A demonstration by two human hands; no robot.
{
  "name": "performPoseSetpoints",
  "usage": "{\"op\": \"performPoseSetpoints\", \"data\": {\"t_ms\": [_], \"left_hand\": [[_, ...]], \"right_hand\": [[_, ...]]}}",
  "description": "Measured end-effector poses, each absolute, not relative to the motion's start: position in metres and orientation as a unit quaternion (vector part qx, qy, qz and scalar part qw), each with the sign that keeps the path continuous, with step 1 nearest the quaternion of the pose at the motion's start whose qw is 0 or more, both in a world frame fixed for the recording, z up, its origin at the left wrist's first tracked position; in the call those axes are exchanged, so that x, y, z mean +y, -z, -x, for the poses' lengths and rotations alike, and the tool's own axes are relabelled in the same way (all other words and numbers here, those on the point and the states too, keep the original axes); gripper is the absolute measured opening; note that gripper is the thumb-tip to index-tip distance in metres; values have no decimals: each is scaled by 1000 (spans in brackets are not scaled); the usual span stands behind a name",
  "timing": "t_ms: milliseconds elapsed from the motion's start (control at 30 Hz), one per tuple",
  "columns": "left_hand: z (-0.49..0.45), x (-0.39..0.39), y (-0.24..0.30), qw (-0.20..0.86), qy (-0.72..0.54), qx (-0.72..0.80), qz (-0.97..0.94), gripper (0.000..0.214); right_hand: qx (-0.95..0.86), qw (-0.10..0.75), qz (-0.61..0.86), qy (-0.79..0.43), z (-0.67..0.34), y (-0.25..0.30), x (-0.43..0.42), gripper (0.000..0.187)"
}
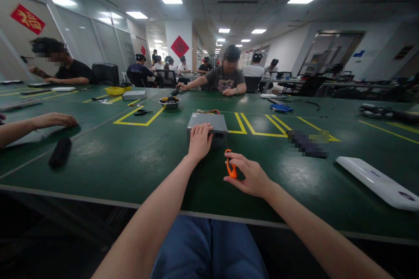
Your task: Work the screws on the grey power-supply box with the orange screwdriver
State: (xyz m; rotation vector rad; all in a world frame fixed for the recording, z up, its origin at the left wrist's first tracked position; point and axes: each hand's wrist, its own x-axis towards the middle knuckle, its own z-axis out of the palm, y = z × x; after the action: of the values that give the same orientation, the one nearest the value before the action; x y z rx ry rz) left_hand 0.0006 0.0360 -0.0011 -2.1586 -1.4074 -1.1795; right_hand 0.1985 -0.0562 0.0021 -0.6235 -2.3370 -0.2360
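A grey metal box (209, 121) lies on the green table (137, 161) straight ahead of me. My left hand (199, 140) rests on its near edge, fingers curled over the top, holding it. My right hand (250, 176) pinches the orange handle of a screwdriver (230, 166) between thumb and fingers. Its thin shaft points toward the box's near right corner. Coloured wires (209, 111) show behind the box.
Another person's hand (54, 120) lies at the left, beside a black pouch (60, 151). A white flat device (376, 181) sits at the right. A metal bowl (169, 102), black pliers (141, 112) and a yellow tray (115, 90) lie farther off. Several people sit around the far side.
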Motion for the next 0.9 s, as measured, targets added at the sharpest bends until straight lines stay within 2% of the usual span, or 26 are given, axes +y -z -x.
{"op": "performPoseSetpoints", "data": {"t_ms": [167, 400, 500, 633, 800, 900], "left_hand": [[0, 36, 1, 157, 413, -489, 752, 23], [-1, 37, 2, 157, 416, -487, 751, 22], [-1, 37, 2, 156, 418, -487, 751, 22], [-1, 37, 3, 153, 421, -488, 749, 23], [-1, 37, 2, 151, 418, -490, 750, 23], [-1, 37, 2, 153, 418, -488, 751, 23]], "right_hand": [[-919, 295, 233, 114, -197, -6, -59, 38], [-899, 356, 234, 101, -194, 0, -57, 33], [-912, 320, 240, 89, -194, -3, -59, 37], [-925, 273, 228, 133, -193, -6, -61, 36], [-905, 324, 211, 175, -192, -1, -57, 24], [-906, 315, 217, 178, -192, -2, -58, 24]]}}
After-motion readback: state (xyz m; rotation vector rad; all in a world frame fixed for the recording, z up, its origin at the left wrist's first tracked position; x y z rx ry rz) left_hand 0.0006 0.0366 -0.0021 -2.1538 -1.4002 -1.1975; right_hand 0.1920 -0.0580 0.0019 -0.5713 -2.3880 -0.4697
